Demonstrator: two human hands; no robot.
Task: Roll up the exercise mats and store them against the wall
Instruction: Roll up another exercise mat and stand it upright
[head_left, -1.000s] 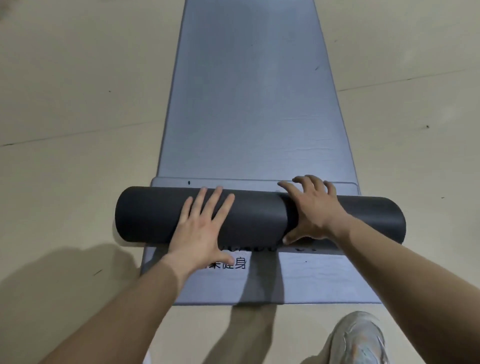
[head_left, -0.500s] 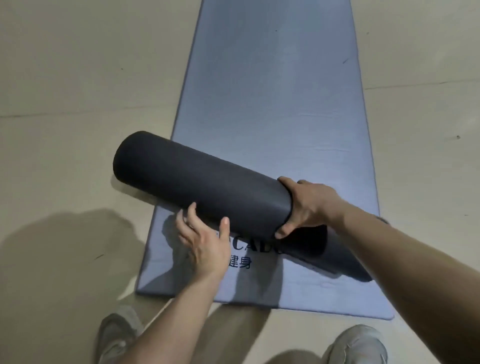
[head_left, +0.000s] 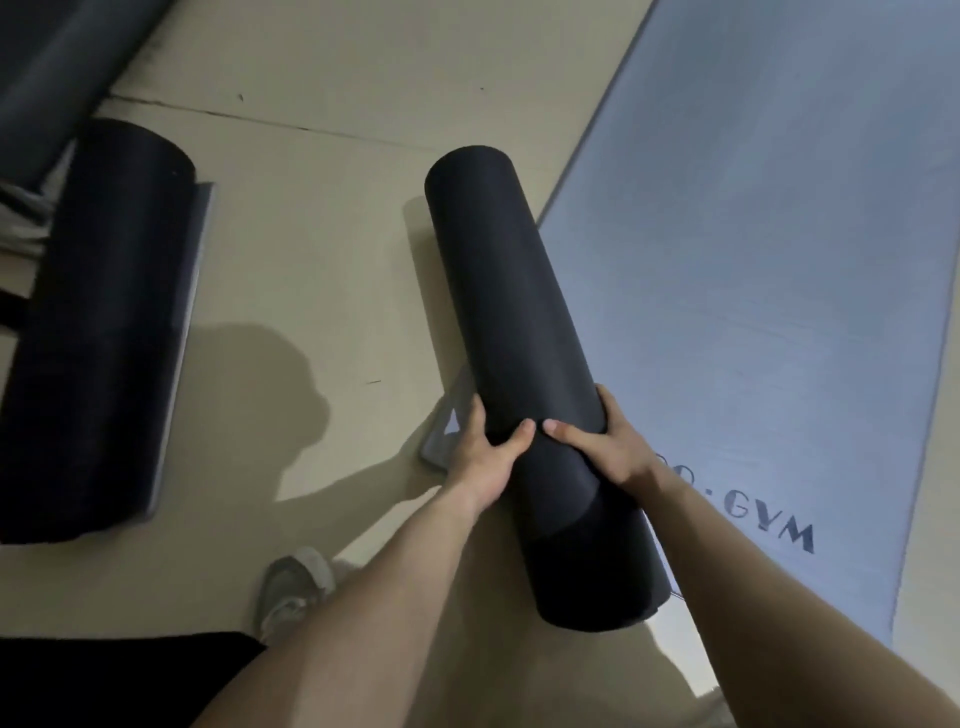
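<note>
A black rolled mat (head_left: 511, 306) is lifted off the floor and points away from me, its far end up and left. My left hand (head_left: 480, 454) grips its left side and my right hand (head_left: 605, 441) grips its right side, thumbs nearly meeting on top. A loose grey flap of the roll (head_left: 447, 426) hangs out beside my left hand. A blue-grey mat (head_left: 769, 260) with "GYM" printed on it lies flat on the floor to the right. A second black rolled mat (head_left: 98, 332) lies on the floor at the left.
The floor (head_left: 322, 208) is beige with a seam across the top. Another dark roll (head_left: 52, 67) lies in the top left corner. My shoe (head_left: 293, 587) stands on the floor below my left arm, and my shadow falls left of the held roll.
The roll came fully off the flat mat and swung from lying crosswise to pointing away. My left hand moved from under it to gripping its side. The view turned left, revealing other rolls.
</note>
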